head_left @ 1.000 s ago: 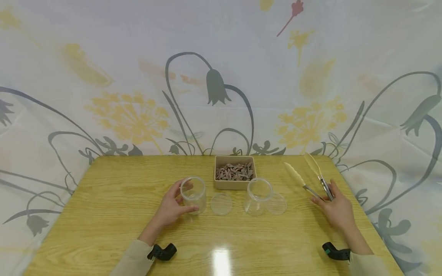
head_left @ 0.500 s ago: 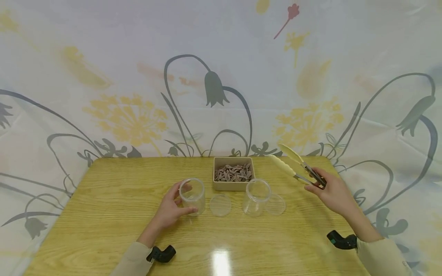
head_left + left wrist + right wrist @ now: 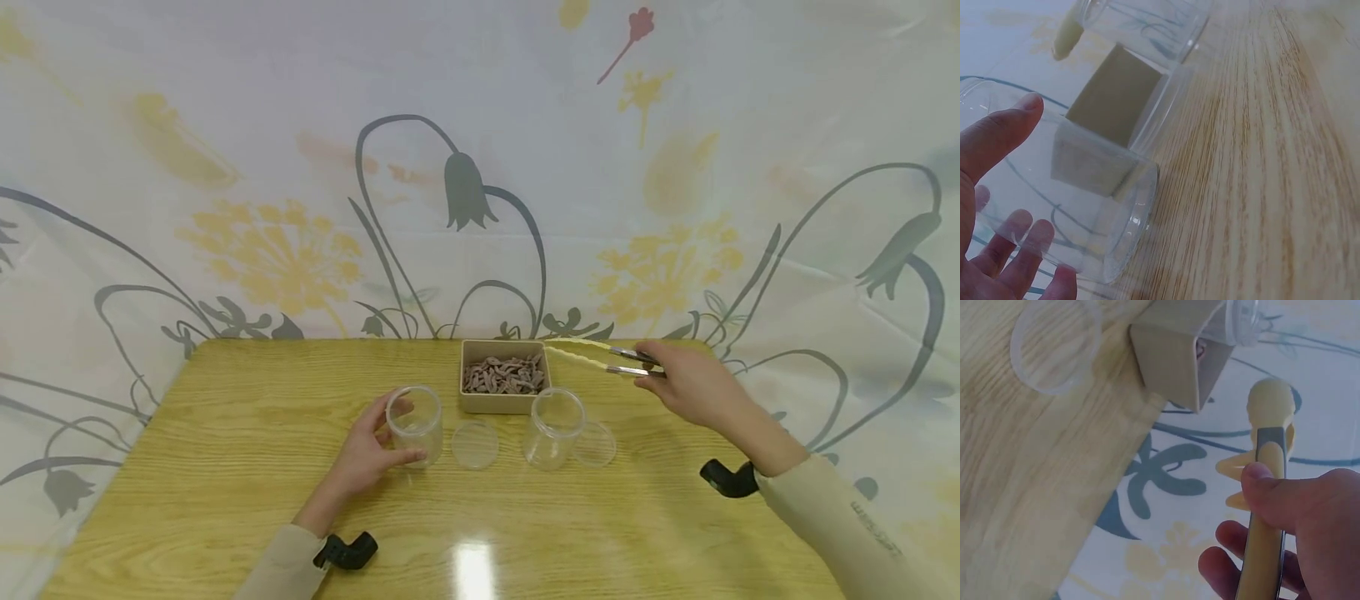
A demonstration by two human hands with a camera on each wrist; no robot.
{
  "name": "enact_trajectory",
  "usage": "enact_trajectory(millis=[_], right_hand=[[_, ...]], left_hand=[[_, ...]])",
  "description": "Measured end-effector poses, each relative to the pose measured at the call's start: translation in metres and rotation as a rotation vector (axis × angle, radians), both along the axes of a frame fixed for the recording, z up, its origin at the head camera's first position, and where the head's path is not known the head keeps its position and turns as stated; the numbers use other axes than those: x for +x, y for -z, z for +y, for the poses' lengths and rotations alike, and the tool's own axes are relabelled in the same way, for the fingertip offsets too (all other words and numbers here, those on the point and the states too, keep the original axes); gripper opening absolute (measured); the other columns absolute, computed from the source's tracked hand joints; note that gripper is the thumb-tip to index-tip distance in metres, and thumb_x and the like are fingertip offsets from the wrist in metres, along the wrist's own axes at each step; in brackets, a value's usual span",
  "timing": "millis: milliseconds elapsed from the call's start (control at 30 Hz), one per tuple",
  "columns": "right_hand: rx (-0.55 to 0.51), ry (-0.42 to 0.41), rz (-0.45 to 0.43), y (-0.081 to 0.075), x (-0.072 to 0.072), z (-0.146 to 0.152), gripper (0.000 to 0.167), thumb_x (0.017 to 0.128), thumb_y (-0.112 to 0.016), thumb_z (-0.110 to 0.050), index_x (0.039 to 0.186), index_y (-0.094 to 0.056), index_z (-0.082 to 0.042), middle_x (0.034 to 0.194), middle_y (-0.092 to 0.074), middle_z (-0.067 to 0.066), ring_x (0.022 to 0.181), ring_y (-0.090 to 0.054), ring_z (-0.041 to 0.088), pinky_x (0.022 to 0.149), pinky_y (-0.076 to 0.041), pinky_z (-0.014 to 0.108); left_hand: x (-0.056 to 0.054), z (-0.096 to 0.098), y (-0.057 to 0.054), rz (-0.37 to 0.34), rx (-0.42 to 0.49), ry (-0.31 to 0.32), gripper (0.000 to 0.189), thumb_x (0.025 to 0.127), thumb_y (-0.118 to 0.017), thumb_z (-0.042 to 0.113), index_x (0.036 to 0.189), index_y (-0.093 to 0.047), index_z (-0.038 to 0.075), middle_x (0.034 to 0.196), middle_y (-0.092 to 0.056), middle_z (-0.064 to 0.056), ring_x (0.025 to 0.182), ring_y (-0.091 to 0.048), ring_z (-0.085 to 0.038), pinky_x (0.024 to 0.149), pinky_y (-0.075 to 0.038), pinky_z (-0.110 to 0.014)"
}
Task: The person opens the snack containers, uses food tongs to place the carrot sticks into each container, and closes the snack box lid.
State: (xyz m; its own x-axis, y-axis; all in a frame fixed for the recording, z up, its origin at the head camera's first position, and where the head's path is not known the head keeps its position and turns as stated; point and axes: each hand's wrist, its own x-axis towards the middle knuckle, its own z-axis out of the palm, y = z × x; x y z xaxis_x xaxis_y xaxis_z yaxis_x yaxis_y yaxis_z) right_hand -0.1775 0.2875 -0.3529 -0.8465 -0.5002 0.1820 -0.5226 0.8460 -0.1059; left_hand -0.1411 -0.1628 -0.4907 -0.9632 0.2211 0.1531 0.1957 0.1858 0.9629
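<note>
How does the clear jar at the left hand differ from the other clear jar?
The left jar is held by the left hand, while the right jar stands untouched. In the head view, the left jar appears clear of the tan box, whereas the right jar's rim overlaps its near right corner. Both are transparent, upright and uncovered.

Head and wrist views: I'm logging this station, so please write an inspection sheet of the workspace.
Surface: wood-grain table, one bright reflection.
Job's things: left jar and right jar, upright, uncovered; left disc and right disc, clear, lying flat; box, holding brown pieces; tongs, arms parted.
Clutter: nothing seen.
Hands: left hand grips the left jar; right hand grips the tongs, tips near the box.
Cables: nothing seen.
Surroundings: flower-printed backdrop; black left wrist device and right wrist device.
</note>
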Motion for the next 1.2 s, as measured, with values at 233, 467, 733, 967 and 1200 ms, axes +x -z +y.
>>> enact_trajectory(millis=[233,467,733,967,1200], right_hand=[[0.263,-0.022,0.079,-0.005,-0.013,-0.022,0.048,0.089,-0.076,-0.030,0.129,-0.062,-0.007,0.085,-0.055,0.005,0.050,-0.043,0.009,0.040,-0.031,0.027],[0.416,-0.089,0.160,-0.007,-0.028,-0.045,0.049,0.086,-0.079,-0.032,0.126,-0.063,-0.008,0.092,-0.057,0.009,0.061,-0.053,0.019,0.043,-0.040,0.030],[0.501,-0.181,0.246,-0.010,-0.042,-0.061,0.046,0.084,-0.081,-0.029,0.123,-0.065,-0.009,0.094,-0.061,0.011,0.069,-0.058,0.024,0.051,-0.047,0.033],[0.604,-0.171,0.207,-0.013,-0.051,-0.077,0.052,0.086,-0.079,-0.035,0.129,-0.063,-0.009,0.107,-0.063,0.012,0.081,-0.062,0.028,0.064,-0.053,0.039],[0.630,-0.170,0.159,-0.007,-0.058,-0.080,0.046,0.089,-0.075,-0.033,0.128,-0.065,-0.011,0.107,-0.064,0.010,0.077,-0.060,0.027,0.061,-0.051,0.038]], left_hand=[[-0.001,-0.001,0.001,0.019,0.008,0.012,0.089,0.071,-0.088,0.001,0.147,-0.042,0.002,0.137,-0.049,-0.025,0.132,-0.045,-0.041,0.101,-0.042,-0.055],[0.000,0.000,0.002,0.022,0.009,0.005,0.089,0.072,-0.088,0.001,0.148,-0.042,0.006,0.137,-0.049,-0.023,0.132,-0.044,-0.041,0.102,-0.042,-0.055],[0.000,0.000,0.003,0.011,-0.007,-0.010,0.089,0.072,-0.088,0.003,0.149,-0.043,0.008,0.137,-0.050,-0.020,0.133,-0.044,-0.039,0.102,-0.043,-0.054],[0.000,0.000,0.003,-0.010,0.014,-0.002,0.090,0.072,-0.088,0.001,0.149,-0.041,0.007,0.138,-0.049,-0.022,0.130,-0.045,-0.045,0.093,-0.051,-0.044],[0.001,0.000,0.001,-0.025,0.019,0.004,0.090,0.073,-0.087,0.001,0.149,-0.041,0.006,0.139,-0.047,-0.024,0.127,-0.047,-0.049,0.090,-0.052,-0.045]])
